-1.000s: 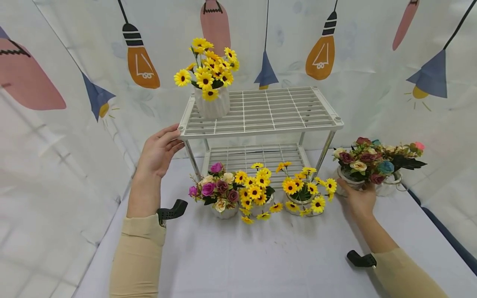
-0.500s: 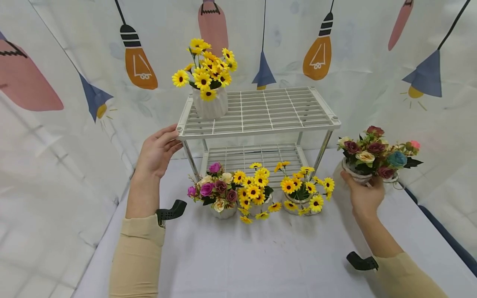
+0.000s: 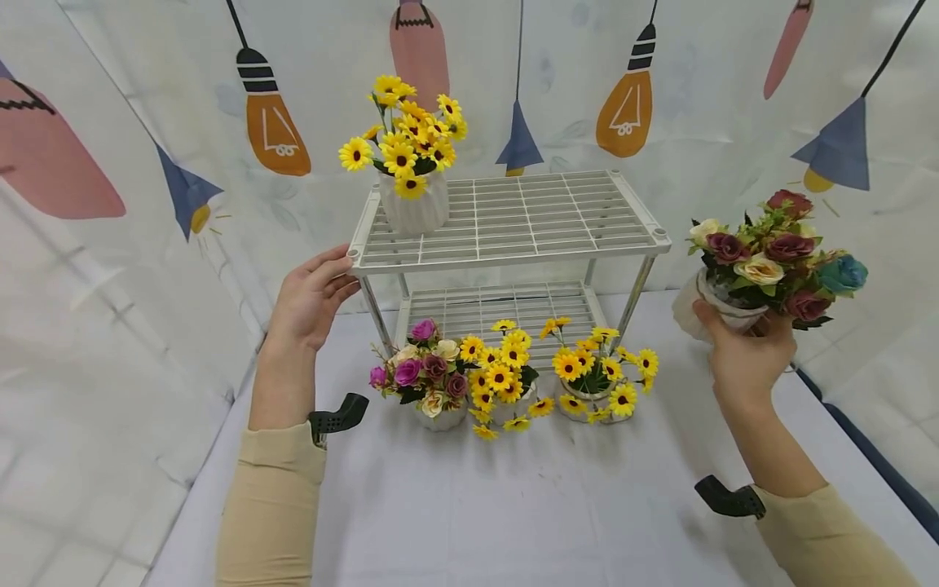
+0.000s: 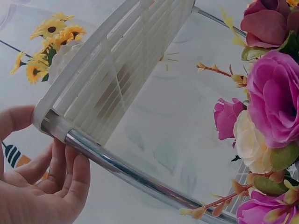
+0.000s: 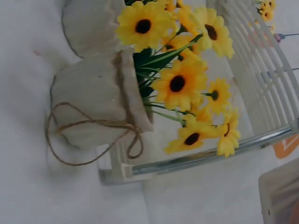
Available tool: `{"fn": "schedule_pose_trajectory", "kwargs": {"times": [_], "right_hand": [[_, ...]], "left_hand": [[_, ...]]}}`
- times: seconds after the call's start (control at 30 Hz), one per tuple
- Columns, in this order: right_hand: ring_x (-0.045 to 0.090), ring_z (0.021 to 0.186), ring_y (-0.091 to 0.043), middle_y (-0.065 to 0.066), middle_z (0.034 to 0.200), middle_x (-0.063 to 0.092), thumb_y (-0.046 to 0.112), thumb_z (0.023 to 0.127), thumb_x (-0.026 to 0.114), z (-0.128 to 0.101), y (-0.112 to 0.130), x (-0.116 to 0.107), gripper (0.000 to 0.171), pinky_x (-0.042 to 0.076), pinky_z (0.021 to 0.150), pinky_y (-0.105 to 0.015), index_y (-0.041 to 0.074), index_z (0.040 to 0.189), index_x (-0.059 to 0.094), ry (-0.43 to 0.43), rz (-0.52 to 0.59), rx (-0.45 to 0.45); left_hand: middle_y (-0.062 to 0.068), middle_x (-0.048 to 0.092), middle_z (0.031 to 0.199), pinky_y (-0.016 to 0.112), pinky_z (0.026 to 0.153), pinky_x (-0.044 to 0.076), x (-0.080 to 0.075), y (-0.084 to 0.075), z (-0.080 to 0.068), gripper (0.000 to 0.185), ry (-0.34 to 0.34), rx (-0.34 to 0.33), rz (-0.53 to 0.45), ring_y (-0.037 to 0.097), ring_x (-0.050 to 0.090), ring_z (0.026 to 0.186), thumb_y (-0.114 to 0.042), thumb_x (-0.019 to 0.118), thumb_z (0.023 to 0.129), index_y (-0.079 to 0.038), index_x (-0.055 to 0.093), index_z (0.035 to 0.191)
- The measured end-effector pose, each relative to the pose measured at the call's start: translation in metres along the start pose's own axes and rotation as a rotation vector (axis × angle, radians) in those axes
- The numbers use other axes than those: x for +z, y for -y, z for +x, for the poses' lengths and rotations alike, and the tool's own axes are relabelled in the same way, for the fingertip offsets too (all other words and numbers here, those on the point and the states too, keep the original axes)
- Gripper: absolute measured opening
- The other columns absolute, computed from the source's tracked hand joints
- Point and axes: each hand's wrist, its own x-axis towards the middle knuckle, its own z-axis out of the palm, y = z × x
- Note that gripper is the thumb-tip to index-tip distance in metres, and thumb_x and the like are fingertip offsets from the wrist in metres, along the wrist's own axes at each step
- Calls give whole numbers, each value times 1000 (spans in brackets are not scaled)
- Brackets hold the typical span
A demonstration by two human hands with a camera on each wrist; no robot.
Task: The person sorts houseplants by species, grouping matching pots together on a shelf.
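Your right hand (image 3: 744, 359) grasps the white pot of mixed roses (image 3: 766, 265) at 3 o'clock; your left hand (image 3: 311, 302), fingers relaxed, touches the white two-tier wire rack (image 3: 513, 220).

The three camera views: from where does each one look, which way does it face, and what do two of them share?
Head: from above, facing forward and down at the white rack; both forearms, left hand and right hand show.
Left wrist: beside the rack's corner, looking up along it; the left hand's fingers show.
Right wrist: low, facing a cloth-wrapped sunflower pot; no hand shows.
Shared: both wrist views show the rack.
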Motion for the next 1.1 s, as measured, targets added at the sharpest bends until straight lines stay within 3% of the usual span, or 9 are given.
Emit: {"fn": "schedule_pose_trajectory", "kwargs": {"times": [0.17,0.4,0.53,0.63,0.73,0.87,1.1], "right_hand": [[49,135,-20,-3,145,55,2,76,92,9,25,4,80,41,111,-30,17,145,54,-5,90,-38],[50,129,-18,-3,140,56,2,73,93,16,64,18,77,47,101,-28,16,140,58,-15,171,7],[51,120,-17,-5,135,58,1,73,93,16,86,29,72,49,88,-27,14,137,62,-18,148,-79],[52,119,-19,-7,134,60,-1,72,92,18,101,39,70,50,87,-27,12,135,64,-4,178,-141],[52,120,-18,-6,134,59,-2,70,93,27,109,48,72,51,92,-28,12,134,63,31,231,-109],[51,121,-15,-3,135,57,4,70,96,38,112,62,76,50,97,-29,16,137,61,94,192,-42],[51,118,-15,-3,133,58,6,71,96,37,111,99,76,49,91,-28,13,137,60,190,179,-85]], "left_hand": [[6,67,118,27,93,50,0,2,2,55,-6,6,-1,18,62,102,-14,68,102,10,47,147],[6,67,118,27,92,50,0,3,2,54,-16,8,0,18,62,101,-14,68,101,9,48,146],[5,68,116,27,92,50,1,3,1,54,-15,9,1,18,62,100,-14,68,101,10,47,146],[5,67,117,27,93,50,1,2,0,56,-11,5,4,18,62,101,-15,68,101,9,47,147],[4,67,116,27,94,49,1,0,0,57,-6,0,3,18,61,102,-16,68,101,10,45,148],[4,68,114,28,94,49,1,0,0,56,-4,-6,-15,18,61,102,-15,68,101,10,46,147],[5,66,117,28,95,48,-1,0,-1,57,-2,-15,-17,18,61,104,-15,68,101,8,46,147]]}}
